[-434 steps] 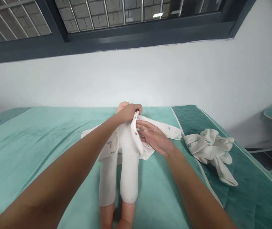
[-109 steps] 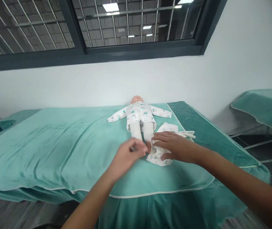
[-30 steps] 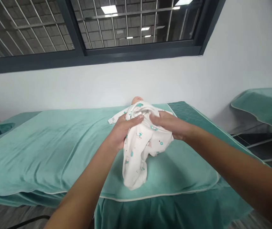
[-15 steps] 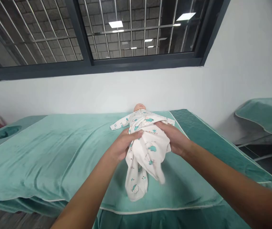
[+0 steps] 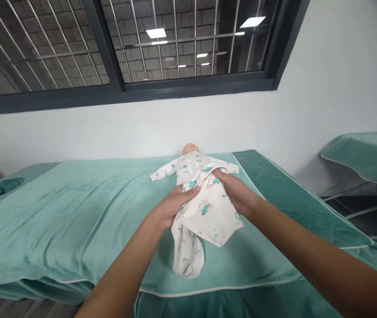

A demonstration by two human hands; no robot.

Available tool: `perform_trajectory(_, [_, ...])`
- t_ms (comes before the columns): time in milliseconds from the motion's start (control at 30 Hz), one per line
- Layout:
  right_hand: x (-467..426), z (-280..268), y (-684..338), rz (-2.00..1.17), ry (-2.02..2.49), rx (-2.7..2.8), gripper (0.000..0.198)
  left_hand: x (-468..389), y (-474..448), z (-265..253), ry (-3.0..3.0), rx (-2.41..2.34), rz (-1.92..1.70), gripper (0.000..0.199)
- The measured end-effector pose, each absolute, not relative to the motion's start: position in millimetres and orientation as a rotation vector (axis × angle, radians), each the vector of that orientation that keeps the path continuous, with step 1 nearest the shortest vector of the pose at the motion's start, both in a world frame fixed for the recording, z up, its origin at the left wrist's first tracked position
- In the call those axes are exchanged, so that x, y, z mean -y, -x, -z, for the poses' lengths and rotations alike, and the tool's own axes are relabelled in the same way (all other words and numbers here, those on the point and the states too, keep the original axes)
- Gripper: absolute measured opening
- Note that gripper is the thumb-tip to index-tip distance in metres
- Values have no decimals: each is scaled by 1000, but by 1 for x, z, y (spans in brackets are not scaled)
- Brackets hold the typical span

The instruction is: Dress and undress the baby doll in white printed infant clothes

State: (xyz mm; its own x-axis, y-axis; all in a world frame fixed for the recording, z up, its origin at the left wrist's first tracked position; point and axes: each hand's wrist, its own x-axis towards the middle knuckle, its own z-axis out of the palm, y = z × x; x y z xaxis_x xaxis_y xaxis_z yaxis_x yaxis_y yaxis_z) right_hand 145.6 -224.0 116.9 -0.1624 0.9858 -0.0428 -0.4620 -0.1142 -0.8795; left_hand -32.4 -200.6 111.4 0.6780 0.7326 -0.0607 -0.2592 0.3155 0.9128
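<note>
A baby doll (image 5: 190, 148) lies on its back on the bed, head toward the wall, wearing a white footed onesie (image 5: 205, 207) with teal and pink prints. The sleeves are spread to both sides. My left hand (image 5: 177, 204) is closed on the onesie's lower left part, thumb on top. My right hand (image 5: 233, 187) grips the bunched fabric at the right, and its fingertips are hidden in the folds. One footed leg hangs toward me below my left hand. The other leg part is bunched between my hands.
A teal sheet with pale piping covers the bed (image 5: 76, 212). Behind it rise a white wall (image 5: 125, 130) and a dark-framed window (image 5: 188, 84) with metal bars. Another teal-covered surface (image 5: 367, 154) stands at the right. A round opening (image 5: 3, 187) shows at the far left.
The loose leg fabric between my hands has swung and spread to the right. My right hand has pushed deeper into the folds. The view has shifted slightly.
</note>
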Motion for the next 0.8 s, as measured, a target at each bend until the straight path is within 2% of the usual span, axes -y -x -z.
perform_trajectory(133, [221,-111,-146,-1588,791,850,47,199,37,-110,-1178,-541,-552,70])
perform_trajectory(333, [228,-109,-148,-1623,789,1012,50,193,25,-108,-1025,-500,-884,48])
perform_trajectory(533, [232,-107,-151,-1732,726,1219,59,198,15,-99,-887,-445,-874,49])
perform_trajectory(800, [220,-96,-161,-1525,730,1141,41,203,21,-101,-1080,-566,-721,58])
